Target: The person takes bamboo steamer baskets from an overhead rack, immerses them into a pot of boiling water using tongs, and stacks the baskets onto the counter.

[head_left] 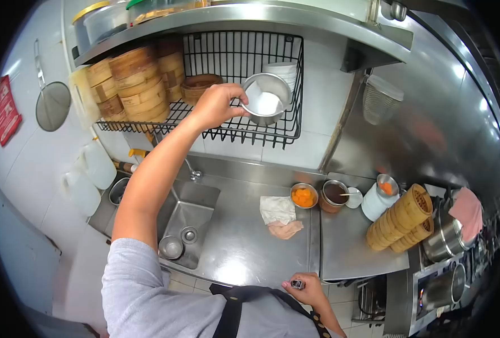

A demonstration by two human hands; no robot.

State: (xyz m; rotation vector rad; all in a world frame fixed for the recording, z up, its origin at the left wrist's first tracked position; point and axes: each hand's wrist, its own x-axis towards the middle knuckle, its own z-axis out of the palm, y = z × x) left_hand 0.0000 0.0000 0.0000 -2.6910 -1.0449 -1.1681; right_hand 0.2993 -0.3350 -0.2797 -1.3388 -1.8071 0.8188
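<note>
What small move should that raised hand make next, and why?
Probably the left hand should ease the metal bowl outward, clear of the wire rack: it is held only by one side, close to the stacked white dishes.

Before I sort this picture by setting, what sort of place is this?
Most likely a commercial kitchen: bamboo steamers are stacked up, a sink is set into the long metal counter, and large metal pots are at one side.
</note>
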